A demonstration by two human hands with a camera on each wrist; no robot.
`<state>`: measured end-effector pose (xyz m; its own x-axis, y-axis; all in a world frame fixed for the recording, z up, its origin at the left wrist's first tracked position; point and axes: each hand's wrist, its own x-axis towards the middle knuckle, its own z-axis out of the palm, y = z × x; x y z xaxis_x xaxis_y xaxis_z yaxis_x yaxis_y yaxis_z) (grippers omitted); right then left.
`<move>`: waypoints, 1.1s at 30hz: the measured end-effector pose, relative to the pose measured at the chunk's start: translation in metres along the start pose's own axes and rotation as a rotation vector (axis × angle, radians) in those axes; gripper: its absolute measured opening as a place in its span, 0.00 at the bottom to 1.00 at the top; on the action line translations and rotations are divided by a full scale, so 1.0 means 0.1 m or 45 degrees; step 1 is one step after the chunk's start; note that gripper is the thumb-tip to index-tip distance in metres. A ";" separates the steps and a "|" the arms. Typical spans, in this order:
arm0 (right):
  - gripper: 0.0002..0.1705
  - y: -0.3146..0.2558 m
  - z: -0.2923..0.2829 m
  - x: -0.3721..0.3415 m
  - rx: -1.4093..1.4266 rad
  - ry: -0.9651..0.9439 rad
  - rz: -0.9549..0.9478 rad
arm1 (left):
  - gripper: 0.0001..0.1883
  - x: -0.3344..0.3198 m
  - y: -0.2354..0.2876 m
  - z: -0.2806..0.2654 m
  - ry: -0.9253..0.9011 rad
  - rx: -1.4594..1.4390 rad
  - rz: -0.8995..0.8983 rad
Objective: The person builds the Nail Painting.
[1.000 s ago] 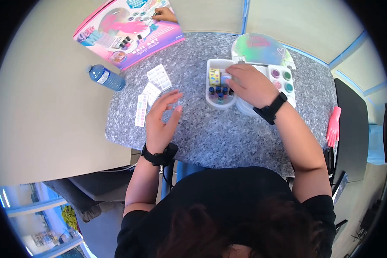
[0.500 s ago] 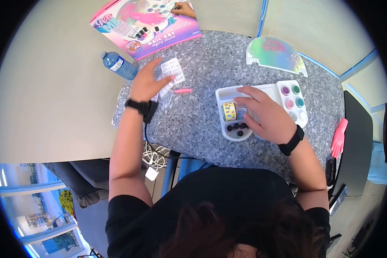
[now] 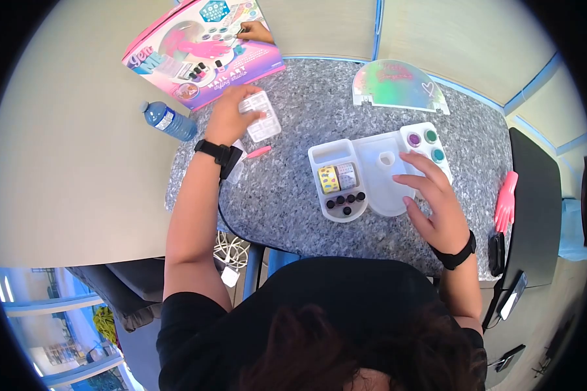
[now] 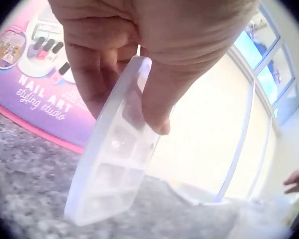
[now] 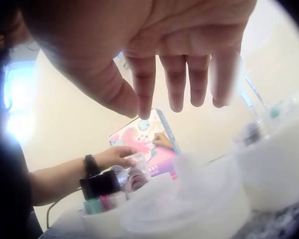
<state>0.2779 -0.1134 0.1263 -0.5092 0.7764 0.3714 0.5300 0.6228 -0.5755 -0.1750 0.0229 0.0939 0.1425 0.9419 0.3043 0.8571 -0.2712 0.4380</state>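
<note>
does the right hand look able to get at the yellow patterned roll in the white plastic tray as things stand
Probably yes: the right hand holds nothing, and in the head view nothing covers the yellow roll, though a paler patterned roll sits beside it.

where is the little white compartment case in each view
Head: the compartment case is left of centre, upper half, in the left grip.
Left wrist: left of centre, large and tilted, pinched.
Right wrist: just below and left of centre, small and blurred, by the same grip.
Shared landmark: the nail art box, in all three.
</note>
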 end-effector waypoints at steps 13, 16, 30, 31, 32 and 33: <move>0.23 0.09 -0.09 -0.31 -0.090 0.037 0.104 | 0.18 -0.34 1.35 0.11 0.069 -0.545 0.192; 0.22 0.09 -0.07 -0.31 -0.066 0.050 0.089 | 0.18 -0.30 1.33 0.27 -0.058 -0.624 0.111; 0.23 0.13 -0.04 -0.36 -0.061 0.064 0.093 | 0.40 -0.52 0.15 0.00 -0.080 0.084 -0.154; 0.23 0.13 -0.04 -0.36 -0.063 0.065 0.095 | 0.40 -0.60 -0.05 -0.08 -0.083 0.089 -0.159; 0.23 0.13 -0.04 -0.36 -0.058 0.065 0.094 | 0.41 -0.67 -0.19 -0.17 -0.241 0.253 -0.255; 0.23 0.13 -0.04 -0.36 -0.066 0.060 0.092 | 0.42 -0.72 -0.30 -0.19 -0.400 0.416 -0.350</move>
<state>0.3055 -0.1327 0.1084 -0.4369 0.8222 0.3648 0.5989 0.5685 -0.5641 -0.2203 -0.0406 0.0746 -0.0108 0.9971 -0.0751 0.9861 0.0231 0.1643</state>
